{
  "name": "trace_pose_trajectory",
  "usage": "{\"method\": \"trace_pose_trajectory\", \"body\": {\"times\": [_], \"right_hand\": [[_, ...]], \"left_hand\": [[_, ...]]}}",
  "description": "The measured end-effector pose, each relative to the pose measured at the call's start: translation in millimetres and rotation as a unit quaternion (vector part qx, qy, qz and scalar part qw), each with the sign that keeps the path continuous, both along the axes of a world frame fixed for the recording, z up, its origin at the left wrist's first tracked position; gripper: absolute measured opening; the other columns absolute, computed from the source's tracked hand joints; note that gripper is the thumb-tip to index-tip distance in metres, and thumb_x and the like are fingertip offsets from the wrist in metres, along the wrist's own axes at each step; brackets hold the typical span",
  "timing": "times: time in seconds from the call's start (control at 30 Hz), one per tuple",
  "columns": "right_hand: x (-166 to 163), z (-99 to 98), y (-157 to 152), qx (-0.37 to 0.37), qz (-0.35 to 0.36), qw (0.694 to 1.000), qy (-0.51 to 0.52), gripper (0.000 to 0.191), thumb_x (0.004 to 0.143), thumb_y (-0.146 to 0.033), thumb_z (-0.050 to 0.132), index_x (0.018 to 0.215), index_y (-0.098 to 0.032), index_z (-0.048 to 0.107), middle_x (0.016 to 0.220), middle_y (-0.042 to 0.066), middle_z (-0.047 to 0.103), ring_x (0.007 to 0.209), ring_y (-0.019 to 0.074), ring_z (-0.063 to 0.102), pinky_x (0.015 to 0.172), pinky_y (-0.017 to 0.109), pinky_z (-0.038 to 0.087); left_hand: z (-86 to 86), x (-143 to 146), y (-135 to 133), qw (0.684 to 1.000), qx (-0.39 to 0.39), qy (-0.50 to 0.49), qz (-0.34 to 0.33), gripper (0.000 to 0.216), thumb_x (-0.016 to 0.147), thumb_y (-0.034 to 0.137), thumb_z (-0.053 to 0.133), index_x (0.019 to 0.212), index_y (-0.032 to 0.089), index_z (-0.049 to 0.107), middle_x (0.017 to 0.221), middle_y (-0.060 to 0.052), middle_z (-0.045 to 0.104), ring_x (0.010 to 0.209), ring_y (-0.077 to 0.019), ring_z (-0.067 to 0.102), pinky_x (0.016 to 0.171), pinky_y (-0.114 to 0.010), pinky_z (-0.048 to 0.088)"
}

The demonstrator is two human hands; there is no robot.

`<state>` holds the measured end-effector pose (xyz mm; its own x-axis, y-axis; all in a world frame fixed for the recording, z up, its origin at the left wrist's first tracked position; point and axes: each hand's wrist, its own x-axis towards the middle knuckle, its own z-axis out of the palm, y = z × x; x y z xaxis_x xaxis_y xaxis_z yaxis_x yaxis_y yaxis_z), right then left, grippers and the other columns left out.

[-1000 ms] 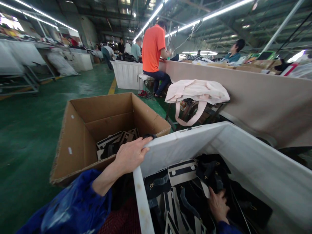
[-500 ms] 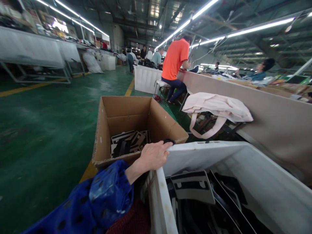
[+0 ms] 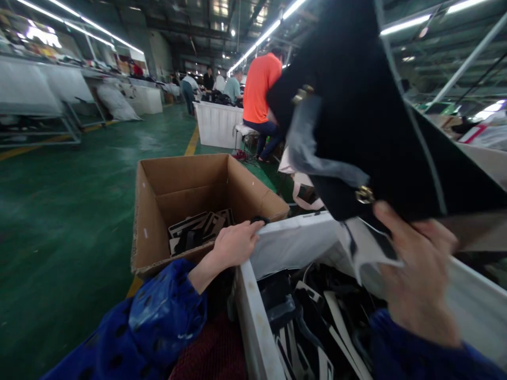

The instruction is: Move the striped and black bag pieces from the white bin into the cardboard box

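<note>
My right hand (image 3: 420, 274) holds up a large black bag piece (image 3: 364, 116) with white edging and gold metal fittings, lifted above the white bin (image 3: 253, 322). The piece fills the upper right of the view. My left hand (image 3: 235, 244) rests on the bin's far left corner, fingers curled over the rim, in a blue sleeve. Inside the bin lie several black and white striped bag parts (image 3: 317, 327).
An open cardboard box (image 3: 158, 195) with black and white parts in it stands on the green floor just beyond the bin. A person in an orange shirt (image 3: 259, 89) sits at a long table ahead. Other workers stand further back. A pink bag (image 3: 297, 182) hangs nearby.
My right hand has come up out of the bin holding the black bag piece, which now blocks the right side. My left hand stays on the bin's corner.
</note>
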<state>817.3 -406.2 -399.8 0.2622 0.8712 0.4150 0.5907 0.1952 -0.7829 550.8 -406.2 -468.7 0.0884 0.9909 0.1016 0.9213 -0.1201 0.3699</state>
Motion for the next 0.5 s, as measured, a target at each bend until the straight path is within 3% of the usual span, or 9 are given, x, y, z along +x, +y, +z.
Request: {"method": "trace_pose_trajectory", "body": {"times": [0.07,0.1,0.13,0.17,0.2,0.27,0.37,0.43,0.5], "right_hand": [[-50.8,27.6,25.0,0.01,0.129,0.991,0.019,0.039,0.086,-0.038,0.061,0.101,-0.003,0.068,0.106,0.014,0.058,0.136,0.0369,0.031,0.114,0.054,0.033],[-72.4,37.2,37.6,0.012,0.173,0.984,0.033,0.036,0.089,-0.038,0.056,0.099,-0.005,0.068,0.099,0.008,0.062,0.122,0.0286,0.049,0.106,0.048,0.044],[-89.1,43.2,48.7,-0.008,0.26,0.964,0.055,0.037,0.092,-0.036,0.053,0.105,-0.004,0.065,0.098,0.005,0.064,0.109,0.0212,0.058,0.097,0.041,0.052],[-99.7,45.0,57.6,-0.05,0.371,0.922,0.1,0.043,0.091,-0.037,0.054,0.115,-0.002,0.06,0.106,0.006,0.064,0.106,0.0182,0.059,0.091,0.037,0.055],[-103.4,42.4,63.9,-0.081,0.426,0.894,0.114,0.049,0.088,-0.037,0.058,0.125,-0.004,0.054,0.115,0.007,0.063,0.104,0.0162,0.06,0.085,0.033,0.057],[-90.8,22.8,69.9,-0.119,0.441,0.881,0.121,0.06,0.081,-0.039,0.066,0.131,-0.01,0.051,0.124,0.009,0.061,0.102,0.0164,0.063,0.076,0.028,0.058],[-39.5,-45.5,72.2,-0.141,0.29,0.94,0.11,0.056,0.078,-0.057,0.063,0.109,-0.009,0.063,0.106,0.008,0.066,0.079,0.0146,0.067,0.071,0.028,0.057],[-6.2,-115.1,73.5,-0.211,0.213,0.947,0.117,0.065,0.074,-0.066,0.062,0.101,-0.006,0.062,0.095,0.012,0.067,0.074,0.0173,0.066,0.076,0.036,0.057],[11.6,-194.0,72.6,-0.293,0.175,0.932,0.12,0.07,0.061,-0.063,0.073,0.098,-0.004,0.062,0.09,0.016,0.067,0.083,0.0264,0.066,0.079,0.045,0.056]], "left_hand": [[-0.4,4.9,1.6,1.0,-0.008,0.007,0.006,0.044,0.095,0.03,0.041,0.138,0.03,0.05,0.13,-0.005,0.06,0.115,-0.0344,0.06,0.098,-0.057,0.048],[-0.3,6.9,2.5,1.0,-0.012,0.013,0.009,0.043,0.095,0.03,0.041,0.138,0.03,0.05,0.131,-0.005,0.06,0.115,-0.0343,0.06,0.098,-0.057,0.048],[-0.1,8.6,3.4,1.0,-0.016,0.019,0.012,0.041,0.096,0.031,0.04,0.135,0.029,0.052,0.129,-0.005,0.061,0.114,-0.0349,0.06,0.097,-0.058,0.048],[0.1,9.7,4.3,0.999,-0.023,0.025,0.016,0.039,0.096,0.031,0.04,0.131,0.026,0.056,0.126,-0.006,0.062,0.111,-0.0358,0.061,0.095,-0.058,0.049],[0.2,10.2,5.1,0.999,-0.03,0.029,0.023,0.037,0.096,0.032,0.04,0.128,0.025,0.059,0.123,-0.007,0.064,0.109,-0.0367,0.062,0.094,-0.058,0.049],[0.0,9.6,6.0,0.998,-0.035,0.029,0.03,0.038,0.096,0.033,0.041,0.128,0.026,0.059,0.122,-0.007,0.065,0.109,-0.0367,0.062,0.094,-0.057,0.049],[-1.2,6.2,6.1,1.0,-0.019,0.016,0.014,0.044,0.096,0.031,0.041,0.139,0.032,0.049,0.131,-0.004,0.06,0.115,-0.0339,0.06,0.097,-0.055,0.049],[-2.2,3.9,6.1,1.0,-0.011,0.012,0.009,0.045,0.095,0.029,0.042,0.14,0.033,0.048,0.129,-0.003,0.06,0.111,-0.0346,0.061,0.093,-0.056,0.051],[-2.9,2.5,6.6,1.0,-0.007,0.011,0.015,0.044,0.095,0.029,0.042,0.138,0.033,0.05,0.123,-0.003,0.062,0.105,-0.0355,0.064,0.088,-0.058,0.053]]}}
